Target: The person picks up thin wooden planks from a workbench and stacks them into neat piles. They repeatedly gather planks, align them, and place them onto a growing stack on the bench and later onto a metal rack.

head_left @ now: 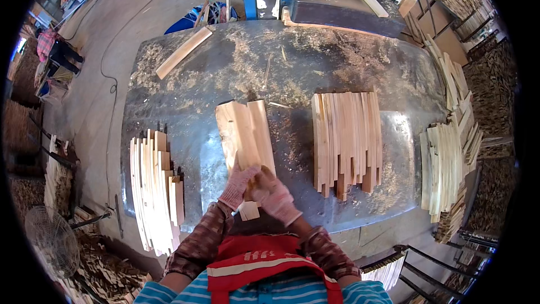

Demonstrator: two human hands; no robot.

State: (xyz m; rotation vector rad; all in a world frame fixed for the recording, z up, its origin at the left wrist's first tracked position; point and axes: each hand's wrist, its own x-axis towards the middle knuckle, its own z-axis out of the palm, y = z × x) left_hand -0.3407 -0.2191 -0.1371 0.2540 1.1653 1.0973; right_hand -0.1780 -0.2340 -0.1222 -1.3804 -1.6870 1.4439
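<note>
Two gloved hands met at about 6 o'clock over the near edge of the tabletop (pixel 185 152), both clenched on the near ends of a small bundle of wooden slats (pixel 244 135): the left hand (pixel 236 186) wrapped the bundle from its left side, the right hand (pixel 277 197) closed over it from the right, and a short slat end stuck out below the gloves. The bundle ran from the hands toward 12 o'clock, lying low on or just over the dusty metal surface; which of the two I could not tell. Judged from their look, the slats were light, thin and stiff, dry enough not to slip in cloth gloves, though apt to splinter at the edges and to fan apart if gripped loosely; taking hold across all the ends at once, as both hands did, seemed the sound place. The wood was pale yellow, rough-sawn, with a darker grain streak on the widest piece and uneven far ends. At 9 o'clock a stack of similar slats (pixel 154 191) stood on edge; at 3 o'clock a flat row of slats (pixel 346 138) lay side by side. Farther out, sawdust (pixel 315 56) covered the surface, and a single long board (pixel 183 52) lay at 11 o'clock.
</note>
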